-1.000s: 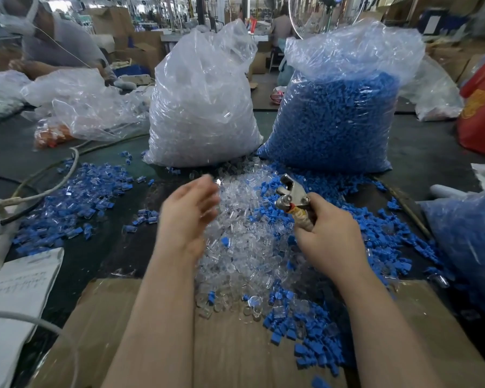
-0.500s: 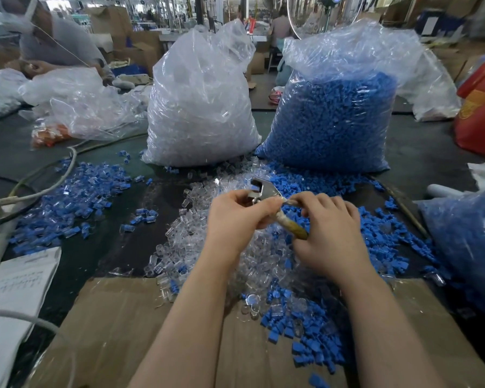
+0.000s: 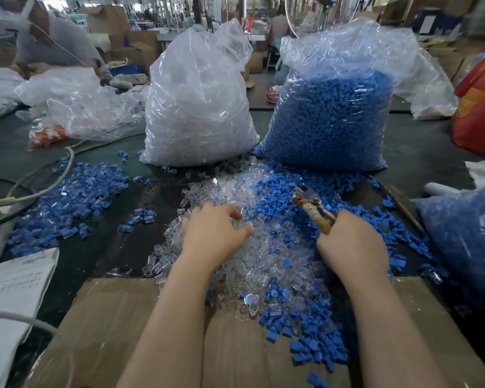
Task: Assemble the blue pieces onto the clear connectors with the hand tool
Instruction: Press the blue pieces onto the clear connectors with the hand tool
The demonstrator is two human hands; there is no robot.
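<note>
With the left hand (image 3: pixel 213 233) curled into the clear connectors (image 3: pixel 235 247) heaped mid-counter and the right hand (image 3: pixel 350 245) gripping the hand tool (image 3: pixel 312 208) over the blue pieces (image 3: pixel 361 219), a blind grab could snag several connectors.

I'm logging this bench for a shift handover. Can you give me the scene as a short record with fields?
left hand: reaching into the clear connectors, fingers curled; a grip cannot be told
right hand: grips hand tool
loose blue pieces: right of the clear pile
assembled pile: far left
bags: clear bag, blue bag
</note>
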